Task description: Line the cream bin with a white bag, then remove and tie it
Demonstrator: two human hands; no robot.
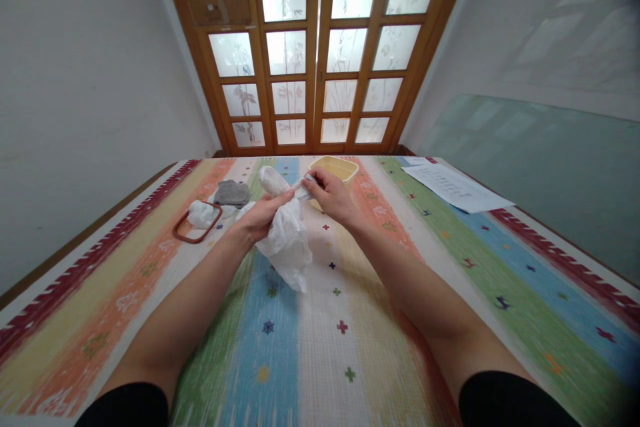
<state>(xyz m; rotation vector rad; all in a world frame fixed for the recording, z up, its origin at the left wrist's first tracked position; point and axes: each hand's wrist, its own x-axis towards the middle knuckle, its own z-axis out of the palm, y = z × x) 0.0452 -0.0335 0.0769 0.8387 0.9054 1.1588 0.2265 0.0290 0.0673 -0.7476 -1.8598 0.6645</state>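
A thin white plastic bag hangs crumpled between my two hands above the striped tablecloth. My left hand is closed around its gathered part, with loose folds drooping below and a puffed end rising above. The fingers of my right hand pinch a twisted end of the bag just to the right. Behind my right hand stands a pale yellow plastic basket, partly hidden by it. Left of my left hand lie a folded grey cloth and a brown rounded frame.
A small crumpled white bag lies by the brown frame. Printed paper sheets rest at the table's far right. The striped tablecloth covers the table, and wooden doors with glass panes stand beyond its far edge.
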